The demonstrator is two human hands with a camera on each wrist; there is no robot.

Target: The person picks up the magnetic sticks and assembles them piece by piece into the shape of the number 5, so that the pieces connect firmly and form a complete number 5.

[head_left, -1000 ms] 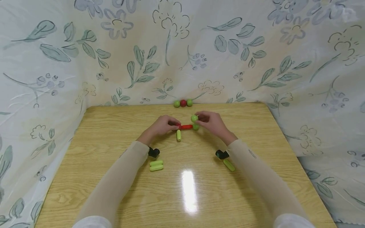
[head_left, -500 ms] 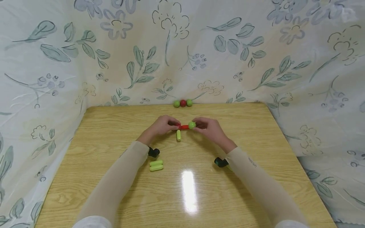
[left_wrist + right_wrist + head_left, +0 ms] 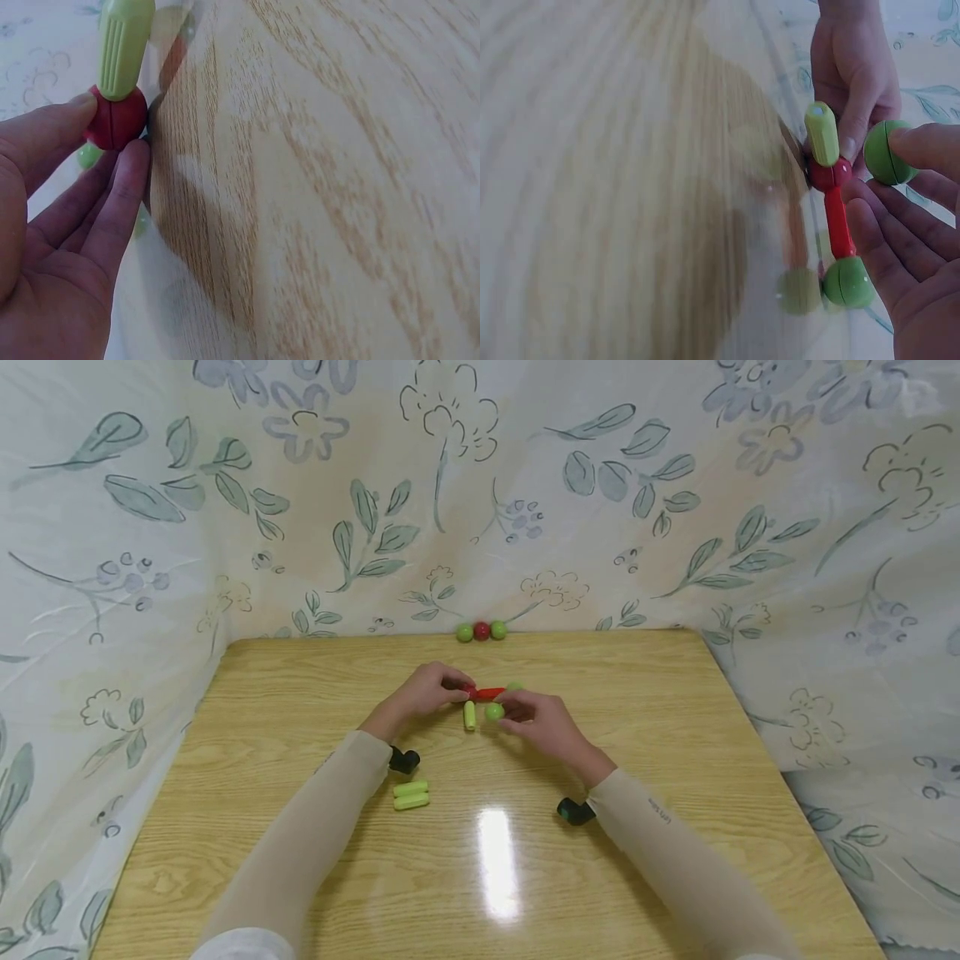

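My left hand (image 3: pixel 433 688) pinches a red ball (image 3: pixel 118 120) between thumb and fingers, low over the table. From that ball, a light green rod (image 3: pixel 470 716) points toward me, and a red rod (image 3: pixel 491 694) runs right to a green ball (image 3: pixel 847 283). The right hand partly covers this far ball in the head view. Between its thumb and fingers my right hand (image 3: pixel 546 723) pinches a second green ball (image 3: pixel 494 712). This held ball is just right of the light green rod, in front of the red rod.
Two light green rods (image 3: pixel 411 795) lie side by side on the wooden table (image 3: pixel 360 877), nearer to me. At the back edge, a red ball (image 3: pixel 482 631) sits between two green ones. Patterned cloth (image 3: pixel 480 502) hangs behind. Black wrist cameras (image 3: pixel 574 812) sit under both forearms.
My right hand has carried its green ball from above the far end of the red rod leftward and toward me, beside the light green rod. The left hand has stayed put.
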